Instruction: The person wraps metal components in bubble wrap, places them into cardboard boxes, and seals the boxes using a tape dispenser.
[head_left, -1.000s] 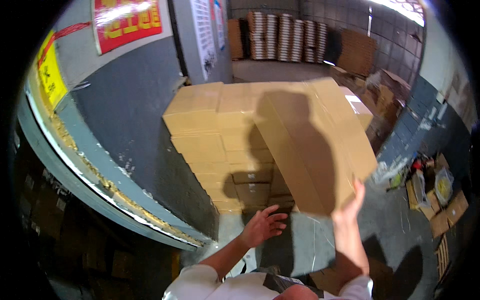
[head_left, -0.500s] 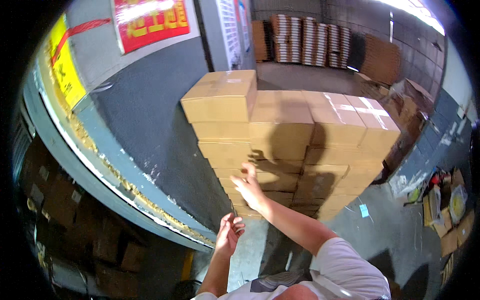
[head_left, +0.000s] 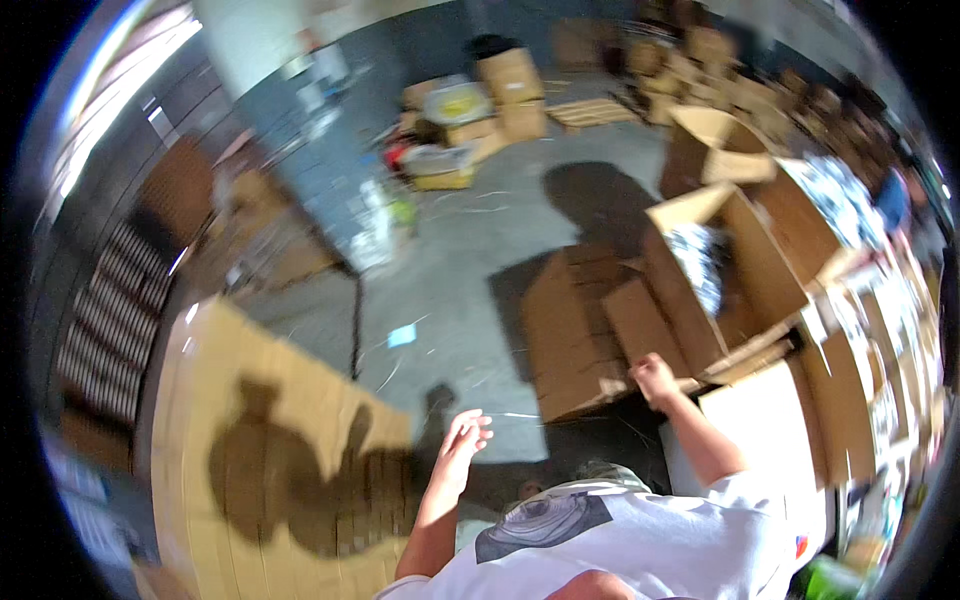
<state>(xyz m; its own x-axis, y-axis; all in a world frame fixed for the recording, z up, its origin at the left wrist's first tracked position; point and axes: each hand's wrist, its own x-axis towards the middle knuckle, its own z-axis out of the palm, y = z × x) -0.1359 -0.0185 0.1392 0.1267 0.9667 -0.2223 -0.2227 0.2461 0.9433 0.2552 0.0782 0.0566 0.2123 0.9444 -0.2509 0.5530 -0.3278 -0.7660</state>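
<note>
My left hand [head_left: 463,440] is raised in front of my body at the lower middle, its fingers loosely bent and apart, with nothing in them. Further right, my right hand [head_left: 654,380] has its fingers curled in; I see nothing in it, though it is blurred. Behind that hand are the brown flaps [head_left: 640,325] of a cardboard carton, and I cannot tell whether it touches them. An open carton [head_left: 770,265] with silvery wrapping inside stands just beyond. On my left rises the stack of closed cartons [head_left: 215,390], with my shadow across it.
A light-blue scrap [head_left: 401,335] lies on the grey floor. Further off are a pile of boxes and bags [head_left: 455,130] and a wooden pallet [head_left: 592,113]. More open cartons [head_left: 715,145] stand at the right. A wall end [head_left: 330,180] juts out at the far left.
My view has swung to the right, so the carton stack now lies at the left and open cartons appear at the right. My right hand has left the stack's front, and its fingers have curled.
</note>
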